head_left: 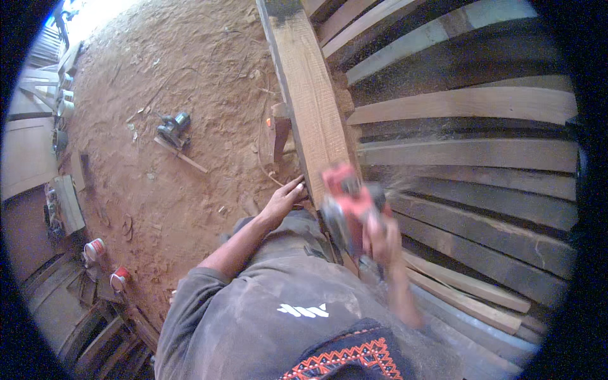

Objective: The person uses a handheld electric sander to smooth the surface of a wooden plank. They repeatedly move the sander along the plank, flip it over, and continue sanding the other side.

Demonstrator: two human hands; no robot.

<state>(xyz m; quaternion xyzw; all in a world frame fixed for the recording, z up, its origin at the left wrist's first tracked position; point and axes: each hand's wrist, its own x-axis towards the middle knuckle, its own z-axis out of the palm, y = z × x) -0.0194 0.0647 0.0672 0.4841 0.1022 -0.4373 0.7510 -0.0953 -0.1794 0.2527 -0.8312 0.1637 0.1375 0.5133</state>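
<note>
Head view shows two bare hands, one red power tool (351, 199) and one long wooden beam (310, 88). The right hand (383, 240), blurred, is curled round the handle of the tool, which sits on the near part of the beam. The left hand (282, 204) has its fingers extended, fingertips at the beam's left edge, with nothing seen enclosed in it. Pale, straight-sided and rectangular, the beam has a finely ridged upper face and a dark patch at its far end. At least eight long boards (465, 152), rough and brown to grey, lie side by side on the right. On the left, reddish, crumbly earth floor (209, 82) carries one dark power tool (173, 128) and two round, red-and-white tubs (95, 249)
</note>
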